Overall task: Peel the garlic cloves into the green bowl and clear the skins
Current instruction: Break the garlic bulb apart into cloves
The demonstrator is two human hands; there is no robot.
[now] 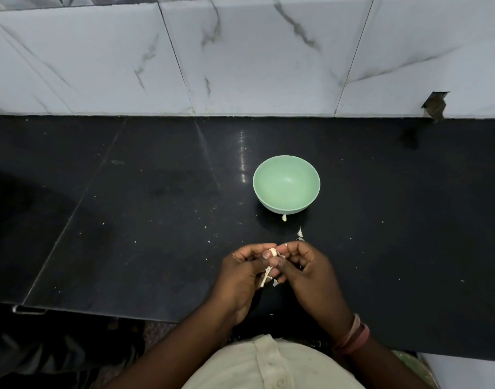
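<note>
A pale green bowl (286, 164) stands on the black counter (128, 220) beyond my hands; nothing shows inside it. My left hand (240, 272) and my right hand (308, 269) meet over the counter's near part and together pinch a small pale garlic clove (273, 251) at their fingertips. A dry strip of garlic skin or stem (266, 277) hangs down from the clove between the two hands. Most of the clove is hidden by my fingers.
Loose skin flakes lie on the counter: one (284, 218) just in front of the bowl, others (299, 234) near my right fingertips. A white marble-tiled wall (240, 66) rises behind the counter. The counter's front edge (100, 311) runs below my left hand.
</note>
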